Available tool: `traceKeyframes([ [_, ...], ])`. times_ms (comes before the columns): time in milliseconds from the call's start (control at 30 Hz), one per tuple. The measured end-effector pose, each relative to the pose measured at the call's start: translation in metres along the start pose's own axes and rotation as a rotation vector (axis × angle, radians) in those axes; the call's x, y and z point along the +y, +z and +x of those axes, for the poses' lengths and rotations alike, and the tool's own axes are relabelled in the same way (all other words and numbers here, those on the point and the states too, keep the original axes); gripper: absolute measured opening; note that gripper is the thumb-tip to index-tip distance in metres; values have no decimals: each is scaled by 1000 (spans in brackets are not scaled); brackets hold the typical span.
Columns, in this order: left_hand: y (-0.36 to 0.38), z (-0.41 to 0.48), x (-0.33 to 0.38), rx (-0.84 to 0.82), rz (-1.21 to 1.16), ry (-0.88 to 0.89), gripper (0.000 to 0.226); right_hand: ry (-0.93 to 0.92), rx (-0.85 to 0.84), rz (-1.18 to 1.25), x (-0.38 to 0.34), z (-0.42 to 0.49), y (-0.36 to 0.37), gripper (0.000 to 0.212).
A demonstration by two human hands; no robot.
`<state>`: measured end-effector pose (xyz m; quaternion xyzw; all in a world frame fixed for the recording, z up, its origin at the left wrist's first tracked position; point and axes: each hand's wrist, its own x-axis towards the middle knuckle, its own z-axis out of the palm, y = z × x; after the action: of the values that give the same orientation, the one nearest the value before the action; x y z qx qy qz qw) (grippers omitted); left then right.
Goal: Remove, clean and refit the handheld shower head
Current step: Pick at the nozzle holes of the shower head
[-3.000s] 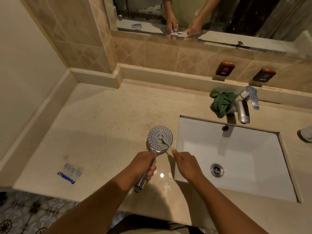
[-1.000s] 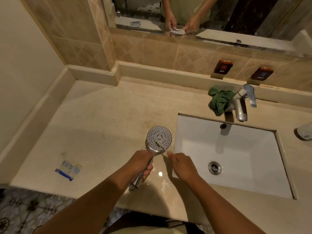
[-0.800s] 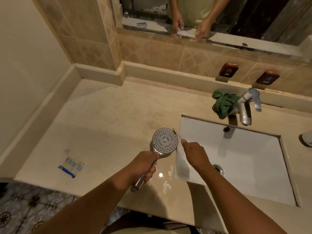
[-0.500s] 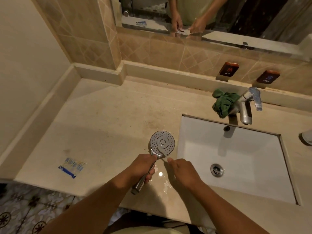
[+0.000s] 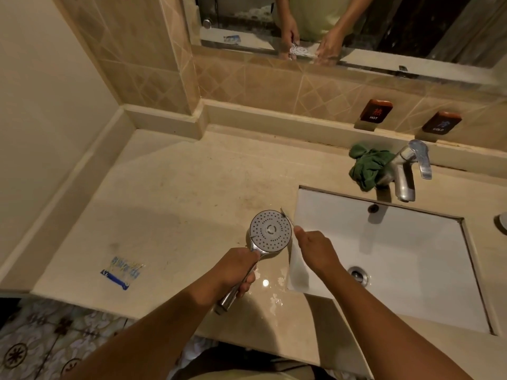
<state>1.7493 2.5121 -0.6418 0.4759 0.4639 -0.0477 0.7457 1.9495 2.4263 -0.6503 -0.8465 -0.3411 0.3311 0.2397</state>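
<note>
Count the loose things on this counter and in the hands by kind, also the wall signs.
Shower head: 1, in the left hand
Small brush: 1, in the right hand
Green cloth: 1
Blue-printed packet: 1
Wall signs: 2, hot and cold
Unclear object cut off at right edge: 1
Total: 7

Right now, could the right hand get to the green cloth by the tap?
Probably yes: only the sink lies between the right hand and the green cloth, though it pinches a small brush.

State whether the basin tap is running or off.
Off: no water stream falls from the faucet spout into the sink.
</note>
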Motion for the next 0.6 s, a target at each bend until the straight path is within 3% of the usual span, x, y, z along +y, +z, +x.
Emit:
traceKeyframes([
  [267,-2,1,1,58,27,-34,27,-129,-127,-94,-10,-54,40,59],
  [600,-5,-3,8,23,43,17,28,-33,-27,-18,-11,-9,11,60],
])
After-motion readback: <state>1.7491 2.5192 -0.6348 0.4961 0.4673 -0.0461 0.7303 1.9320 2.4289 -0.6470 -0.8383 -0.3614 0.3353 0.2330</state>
